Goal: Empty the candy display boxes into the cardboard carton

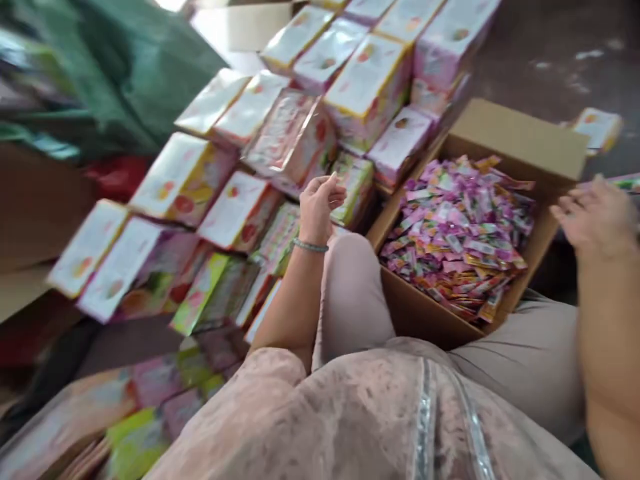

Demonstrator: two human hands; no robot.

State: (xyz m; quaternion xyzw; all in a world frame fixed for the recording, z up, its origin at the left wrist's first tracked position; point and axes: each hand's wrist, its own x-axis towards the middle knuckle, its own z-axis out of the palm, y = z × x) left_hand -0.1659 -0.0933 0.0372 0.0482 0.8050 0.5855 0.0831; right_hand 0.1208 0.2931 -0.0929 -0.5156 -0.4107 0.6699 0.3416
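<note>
My left hand, with a beaded bracelet on the wrist, is raised over my left knee beside stacked packs. Its fingers are curled together, and I cannot make out whether anything small is between them. My right hand is at the right edge of the carton, blurred, with fingers apart and nothing visible in them. Between my legs stands an open cardboard carton, tilted in view. Small purple, pink and orange sachets fill much of it. Nearest my left hand are a green pack and a clear-topped pack.
Rows of white-topped boxes cover the floor ahead and to the left. Green sheeting lies at upper left. Colourful packets are low on the left. One small box lies beyond the carton on the dark floor.
</note>
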